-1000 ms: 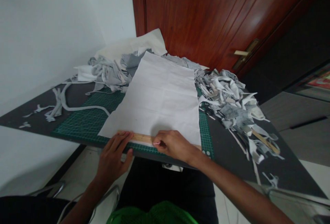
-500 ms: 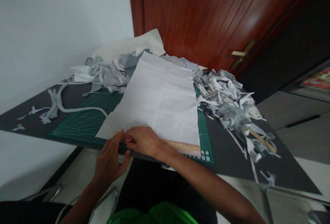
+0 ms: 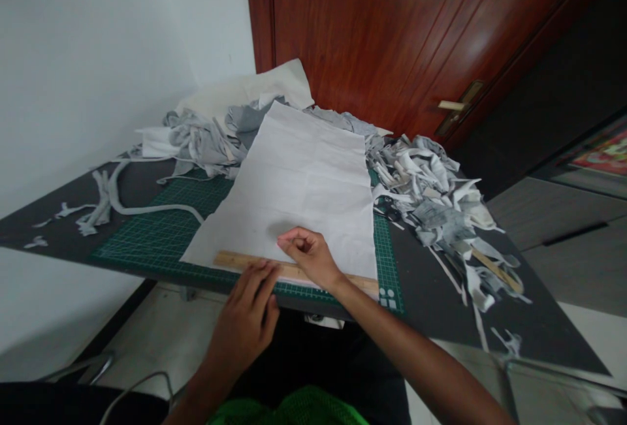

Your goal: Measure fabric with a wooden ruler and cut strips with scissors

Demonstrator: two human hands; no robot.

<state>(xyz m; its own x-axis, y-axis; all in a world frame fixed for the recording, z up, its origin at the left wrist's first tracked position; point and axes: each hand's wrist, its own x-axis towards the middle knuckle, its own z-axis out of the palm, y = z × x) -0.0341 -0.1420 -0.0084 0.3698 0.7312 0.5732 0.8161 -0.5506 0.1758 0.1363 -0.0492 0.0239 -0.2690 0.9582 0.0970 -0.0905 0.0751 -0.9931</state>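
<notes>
A white cloth sheet point(image 3: 308, 177) lies over the green cutting mat point(image 3: 142, 236), a wooden ruler point(image 3: 230, 259) along its near edge. My left hand point(image 3: 247, 314) rests its outstretched fingertips on the ruler's middle part, with the palm below the table edge. Just beyond the ruler, my right hand point(image 3: 308, 255) is over the cloth, its thumb and fingers pinched together. Whatever may be between those fingers is too small to make out. The right wrist crosses above the ruler and hides part of it.
Fabric scraps point(image 3: 431, 196) are heaped on the right, with a second wooden strip point(image 3: 497, 268) among them. Crumpled grey cloth point(image 3: 206, 141) and a cream sheet point(image 3: 289, 82) lie at the back. A pale cord point(image 3: 157, 208) curves across the mat's left side. Behind stands a wooden door point(image 3: 353, 33).
My right hand has moved right and away from the ruler's left end, onto the cloth. My left hand has shifted right onto the ruler, whose left end now shows.
</notes>
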